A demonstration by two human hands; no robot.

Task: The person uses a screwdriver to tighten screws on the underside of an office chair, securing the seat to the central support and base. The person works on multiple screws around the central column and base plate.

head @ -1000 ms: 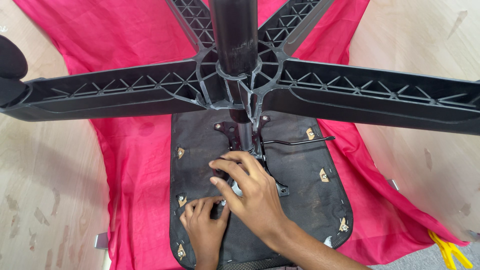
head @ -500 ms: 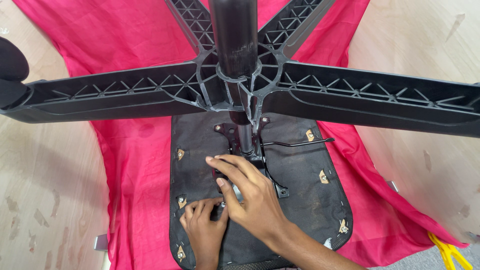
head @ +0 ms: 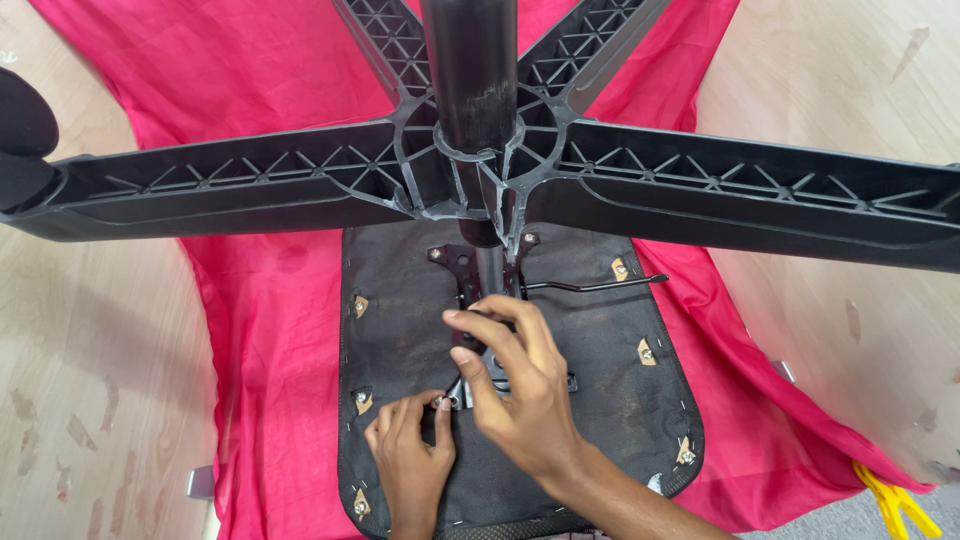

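Observation:
An upturned office chair lies on a red cloth (head: 260, 330), its black five-arm base (head: 480, 170) toward me and the seat underside (head: 620, 400) below. My right hand (head: 515, 385) rests over the black metal mounting plate (head: 465, 265) at the seat's centre, fingers curled on its lower part. My left hand (head: 410, 450) pinches a small metal bolt at the plate's lower left corner. A thin black lever (head: 600, 287) sticks out to the right of the plate.
A black caster wheel (head: 22, 140) sits at the far left arm's end. The cloth lies on a light wooden floor (head: 90, 380). A yellow tool (head: 895, 500) lies at the bottom right corner. Small metal fittings dot the seat's edge.
My right hand has shifted slightly up and left over the plate. My left hand's fingers have closed in on the bolt at the plate's corner.

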